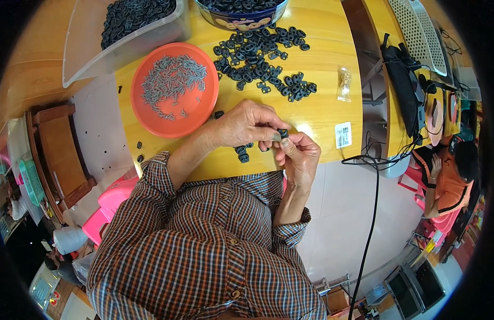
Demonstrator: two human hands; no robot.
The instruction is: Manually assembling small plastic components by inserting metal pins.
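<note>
A small black plastic cord lock (282, 133) is pinched between the fingertips of my two hands, above the front edge of the yellow table. My left hand (247, 124) holds it from the left with thumb and fingers closed. My right hand (299, 157) grips it from the right, its thumb pressed close to the piece. Part of it is hidden by the fingers. Several similar black cord locks (242, 157) lie beneath my left hand near the edge. Left of my hands, an orange plate (145, 120) bears many small grey metal springs (175, 80).
A loose spread of black two-holed pieces (257, 61) covers the table beyond my hands. Behind stand a clear plastic bin (79, 58) and a round tin (241, 22), both filled with black parts. A small clear packet (344, 84) and white label (343, 135) lie right.
</note>
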